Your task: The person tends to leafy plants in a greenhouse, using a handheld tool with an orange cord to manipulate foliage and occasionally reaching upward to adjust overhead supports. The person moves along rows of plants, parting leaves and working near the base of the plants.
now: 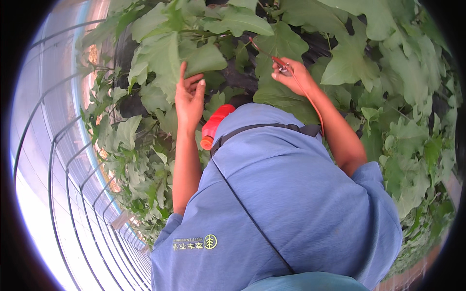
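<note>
My left hand (191, 92) is raised among broad green leaves, its index finger against the edge of a large leaf (158, 60); the fingers are partly spread and I see nothing gripped in them. In my right hand (293, 76) is a red-handled tool (279, 62) with a long thin reddish wand pointing up and left; its tip is near a leaf (282, 43). From the tool a thin orange-red tube (304, 92) runs down along my forearm to the waist. The tool's exact kind cannot be told.
Dense leafy plants surround me over black plastic mulch film (238, 78). A red bottle with an orange cap (214, 125) hangs at my waist beside a black strap (255, 127). Curved metal greenhouse hoops (51, 145) with translucent sheeting stand along the left.
</note>
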The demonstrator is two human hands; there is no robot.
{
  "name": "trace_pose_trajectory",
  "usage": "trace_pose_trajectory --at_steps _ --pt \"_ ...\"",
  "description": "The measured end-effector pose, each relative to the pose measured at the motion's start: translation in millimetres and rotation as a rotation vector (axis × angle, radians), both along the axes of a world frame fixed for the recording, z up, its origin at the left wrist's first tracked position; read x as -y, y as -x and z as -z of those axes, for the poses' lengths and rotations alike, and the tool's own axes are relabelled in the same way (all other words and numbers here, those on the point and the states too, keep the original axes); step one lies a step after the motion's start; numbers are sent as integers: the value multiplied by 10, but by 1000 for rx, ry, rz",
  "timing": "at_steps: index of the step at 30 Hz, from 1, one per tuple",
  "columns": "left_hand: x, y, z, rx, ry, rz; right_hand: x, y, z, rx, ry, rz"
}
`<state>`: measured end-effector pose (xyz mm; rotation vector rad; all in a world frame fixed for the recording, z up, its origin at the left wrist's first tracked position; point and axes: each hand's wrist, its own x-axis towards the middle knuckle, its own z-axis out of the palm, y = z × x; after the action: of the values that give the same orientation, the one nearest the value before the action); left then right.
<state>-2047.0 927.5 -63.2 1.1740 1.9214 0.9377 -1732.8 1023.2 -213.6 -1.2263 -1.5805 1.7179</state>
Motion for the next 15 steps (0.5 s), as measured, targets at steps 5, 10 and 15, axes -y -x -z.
trace_pose_trajectory --at_steps 5,10,15 --pt "34 -201 -211 -1 70 118 95 117 -95 73 -19 -185" --pt "215 -202 -601 302 207 290 193 244 231 201 -43 -312" --pt "337 139 -729 332 129 407 288 564 307 374 -59 -311"
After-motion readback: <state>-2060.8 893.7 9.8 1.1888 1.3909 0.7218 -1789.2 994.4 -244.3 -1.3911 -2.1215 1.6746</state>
